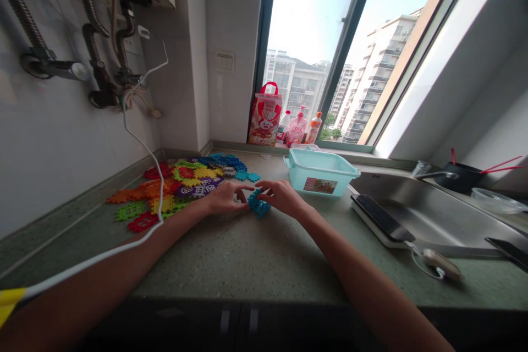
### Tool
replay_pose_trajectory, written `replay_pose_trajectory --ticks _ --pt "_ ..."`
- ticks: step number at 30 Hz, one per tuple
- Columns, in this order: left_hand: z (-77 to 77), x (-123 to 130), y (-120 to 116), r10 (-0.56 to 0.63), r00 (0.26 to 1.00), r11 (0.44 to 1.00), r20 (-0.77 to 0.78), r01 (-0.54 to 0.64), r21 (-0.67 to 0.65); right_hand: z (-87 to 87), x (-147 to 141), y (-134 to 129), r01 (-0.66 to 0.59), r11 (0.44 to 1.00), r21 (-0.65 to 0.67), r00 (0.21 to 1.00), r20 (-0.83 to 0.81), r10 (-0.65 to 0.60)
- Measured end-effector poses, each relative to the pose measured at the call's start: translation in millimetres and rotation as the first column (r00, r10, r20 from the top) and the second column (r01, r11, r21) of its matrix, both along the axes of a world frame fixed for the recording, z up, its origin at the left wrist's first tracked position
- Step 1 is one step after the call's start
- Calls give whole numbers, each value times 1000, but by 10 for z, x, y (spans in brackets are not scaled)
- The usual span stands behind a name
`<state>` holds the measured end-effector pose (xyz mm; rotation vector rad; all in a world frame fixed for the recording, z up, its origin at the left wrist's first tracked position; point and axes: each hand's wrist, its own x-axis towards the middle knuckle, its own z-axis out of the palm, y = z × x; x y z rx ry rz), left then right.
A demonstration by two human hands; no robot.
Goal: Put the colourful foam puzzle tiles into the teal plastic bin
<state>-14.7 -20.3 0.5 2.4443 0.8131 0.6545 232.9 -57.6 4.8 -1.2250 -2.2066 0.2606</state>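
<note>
A small teal-blue assembly of interlocking pieces [259,204] stands on the green speckled counter [247,264], between my hands. My right hand [282,196] grips its top right part with bent fingers. Close to its left side is my left hand [226,197], thumb and fingers apart in a loose curve, with nothing visible between them. Left of the hands lies a spread pile of toothed plastic pieces [187,173] in red, orange, green, yellow, purple and blue. A few light blue pieces [247,176] lie just behind the hands.
An aqua plastic bin [322,170] stands behind and right of my hands, beside the sink [433,214]. A phone [381,217] lies at the sink's edge, near a cabled device [443,264]. A white cable [159,176] crosses over my left forearm. Bottles [297,127] line the windowsill.
</note>
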Motion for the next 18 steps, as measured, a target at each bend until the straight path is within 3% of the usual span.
replay_pose_trajectory --ticks 10,18 --pt "-68 6 27 -71 996 986 50 78 -150 66 -36 -81 -79 987 -139 996 -51 72" --pt "-123 34 50 -53 995 958 84 74 -276 -11 -24 -30 -86 990 -112 996 -19 85"
